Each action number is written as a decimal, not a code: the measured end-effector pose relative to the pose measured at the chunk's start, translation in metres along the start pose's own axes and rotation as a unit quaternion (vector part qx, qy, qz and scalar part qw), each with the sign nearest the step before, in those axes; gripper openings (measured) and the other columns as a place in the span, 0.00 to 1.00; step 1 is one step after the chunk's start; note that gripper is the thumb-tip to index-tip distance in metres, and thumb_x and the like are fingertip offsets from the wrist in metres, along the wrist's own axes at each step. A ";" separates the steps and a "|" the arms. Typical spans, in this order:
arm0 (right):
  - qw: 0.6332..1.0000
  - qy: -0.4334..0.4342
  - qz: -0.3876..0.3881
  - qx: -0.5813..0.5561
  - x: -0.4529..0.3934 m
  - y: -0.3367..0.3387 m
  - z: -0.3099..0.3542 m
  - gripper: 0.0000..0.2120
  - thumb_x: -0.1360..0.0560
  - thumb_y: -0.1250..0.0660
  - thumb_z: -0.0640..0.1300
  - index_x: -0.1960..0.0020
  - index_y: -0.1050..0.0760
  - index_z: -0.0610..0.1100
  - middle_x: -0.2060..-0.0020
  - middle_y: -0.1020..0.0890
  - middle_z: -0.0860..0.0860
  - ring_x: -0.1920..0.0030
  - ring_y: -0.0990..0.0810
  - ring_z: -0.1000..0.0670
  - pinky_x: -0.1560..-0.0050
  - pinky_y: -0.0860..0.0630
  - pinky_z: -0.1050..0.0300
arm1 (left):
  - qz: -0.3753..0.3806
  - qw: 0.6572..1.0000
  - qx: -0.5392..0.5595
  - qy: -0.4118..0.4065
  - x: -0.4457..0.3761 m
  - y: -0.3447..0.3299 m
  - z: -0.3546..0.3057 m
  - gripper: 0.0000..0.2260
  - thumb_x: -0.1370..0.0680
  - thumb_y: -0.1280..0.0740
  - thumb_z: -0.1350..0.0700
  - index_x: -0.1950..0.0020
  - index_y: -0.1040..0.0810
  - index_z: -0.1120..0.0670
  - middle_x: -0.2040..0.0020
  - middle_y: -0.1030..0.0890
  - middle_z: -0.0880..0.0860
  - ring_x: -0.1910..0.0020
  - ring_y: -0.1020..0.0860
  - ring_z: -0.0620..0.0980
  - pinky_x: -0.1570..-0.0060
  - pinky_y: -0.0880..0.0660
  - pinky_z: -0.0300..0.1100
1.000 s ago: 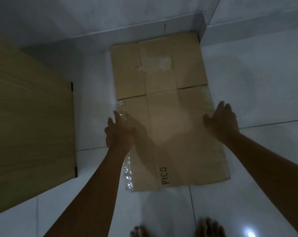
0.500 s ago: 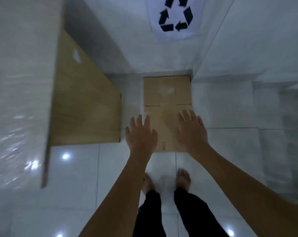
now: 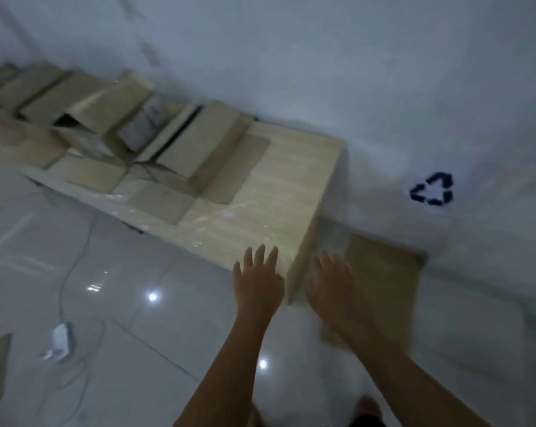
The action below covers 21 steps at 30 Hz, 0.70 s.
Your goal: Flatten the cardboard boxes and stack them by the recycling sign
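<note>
Cardboard (image 3: 383,285), flattened, lies on the floor (image 3: 137,303) against the wall, just below the recycling sign (image 3: 432,192). Our left hand (image 3: 257,282) and right hand (image 3: 334,285) hang released, fingers spread, grasping nothing. Unflattened boxes (image 3: 195,149) crowd the table (image 3: 291,192). Next, we judge: take the nearest, collapse it fully, and square it onto the sheet below so the stack sits even.
</note>
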State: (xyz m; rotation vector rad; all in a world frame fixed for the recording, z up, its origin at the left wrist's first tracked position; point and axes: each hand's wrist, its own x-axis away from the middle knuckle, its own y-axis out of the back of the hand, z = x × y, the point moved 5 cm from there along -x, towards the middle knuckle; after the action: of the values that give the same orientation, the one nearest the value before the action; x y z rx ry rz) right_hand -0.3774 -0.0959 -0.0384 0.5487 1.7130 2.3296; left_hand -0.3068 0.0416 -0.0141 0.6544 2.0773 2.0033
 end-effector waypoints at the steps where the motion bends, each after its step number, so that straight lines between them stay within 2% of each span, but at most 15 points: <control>1: 1.000 0.015 -0.006 0.005 -0.009 0.001 0.033 0.27 0.28 0.48 0.51 0.38 0.21 0.41 0.39 0.20 0.41 0.37 0.22 0.37 0.41 0.23 0.39 | -0.013 1.000 0.003 0.014 -0.001 0.012 0.030 0.28 0.19 0.41 0.47 0.19 0.43 0.43 0.18 0.41 0.48 0.19 0.44 0.54 0.25 0.41 0.56; 4: 0.998 0.051 -0.034 0.021 -0.034 0.016 0.127 0.25 0.28 0.43 0.51 0.38 0.20 0.42 0.37 0.19 0.43 0.35 0.22 0.38 0.40 0.23 0.38 | -0.064 0.997 0.008 0.031 -0.008 0.049 0.114 0.28 0.20 0.39 0.46 0.20 0.39 0.44 0.20 0.37 0.49 0.21 0.39 0.54 0.28 0.36 0.57; 5: 0.997 0.061 -0.041 0.025 -0.044 0.023 0.157 0.25 0.27 0.41 0.50 0.34 0.22 0.43 0.33 0.22 0.43 0.31 0.26 0.39 0.36 0.27 0.37 | -0.076 0.996 0.003 0.039 -0.014 0.061 0.142 0.28 0.20 0.39 0.46 0.20 0.39 0.44 0.20 0.36 0.49 0.21 0.39 0.54 0.29 0.35 0.57; 7: 0.996 0.077 -0.022 0.030 -0.065 0.031 0.210 0.26 0.22 0.41 0.51 0.25 0.33 0.45 0.24 0.33 0.46 0.22 0.39 0.41 0.26 0.40 0.39 | -0.088 0.995 0.000 0.051 -0.029 0.083 0.193 0.28 0.19 0.40 0.45 0.19 0.41 0.44 0.20 0.38 0.48 0.20 0.40 0.54 0.28 0.37 0.56; 9: 0.996 0.080 -0.033 0.026 -0.087 0.043 0.247 0.27 0.20 0.44 0.53 0.22 0.40 0.46 0.21 0.40 0.48 0.20 0.47 0.43 0.23 0.47 0.42 | -0.097 0.994 -0.013 0.052 -0.045 0.101 0.230 0.28 0.19 0.41 0.44 0.19 0.43 0.43 0.19 0.40 0.48 0.20 0.42 0.54 0.27 0.38 0.57; 12: 0.994 0.083 -0.062 0.024 -0.126 0.058 0.291 0.26 0.20 0.45 0.52 0.23 0.38 0.46 0.22 0.39 0.49 0.21 0.45 0.43 0.23 0.46 0.43 | -0.108 0.993 -0.017 0.052 -0.079 0.124 0.277 0.27 0.20 0.39 0.45 0.20 0.40 0.42 0.20 0.37 0.48 0.20 0.40 0.53 0.28 0.37 0.57; 17: 0.993 0.073 -0.093 0.002 -0.208 0.069 0.328 0.27 0.25 0.51 0.52 0.34 0.25 0.43 0.34 0.23 0.44 0.31 0.29 0.38 0.35 0.29 0.41 | -0.118 0.992 -0.019 0.041 -0.155 0.151 0.328 0.26 0.26 0.33 0.46 0.27 0.26 0.45 0.29 0.24 0.51 0.28 0.28 0.55 0.37 0.28 0.59; 19: 0.993 0.062 -0.096 0.000 -0.242 0.074 0.339 0.26 0.25 0.47 0.52 0.31 0.26 0.44 0.31 0.25 0.44 0.29 0.30 0.38 0.33 0.30 0.42 | -0.126 0.991 -0.020 0.035 -0.188 0.162 0.342 0.25 0.27 0.34 0.46 0.29 0.24 0.46 0.32 0.22 0.51 0.31 0.25 0.55 0.40 0.26 0.58; 21: 0.995 0.057 -0.081 0.000 -0.281 0.074 0.350 0.27 0.22 0.45 0.53 0.26 0.32 0.46 0.25 0.32 0.45 0.24 0.37 0.40 0.28 0.35 0.44 | -0.127 0.992 -0.014 0.020 -0.222 0.168 0.355 0.24 0.26 0.38 0.47 0.30 0.23 0.46 0.34 0.21 0.51 0.32 0.24 0.56 0.42 0.25 0.57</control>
State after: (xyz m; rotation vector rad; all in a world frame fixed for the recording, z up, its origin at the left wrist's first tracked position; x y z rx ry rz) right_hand 0.0258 0.0837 0.0734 0.2684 1.7358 2.2849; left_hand 0.0717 0.2657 0.0866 0.3272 2.0331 1.9115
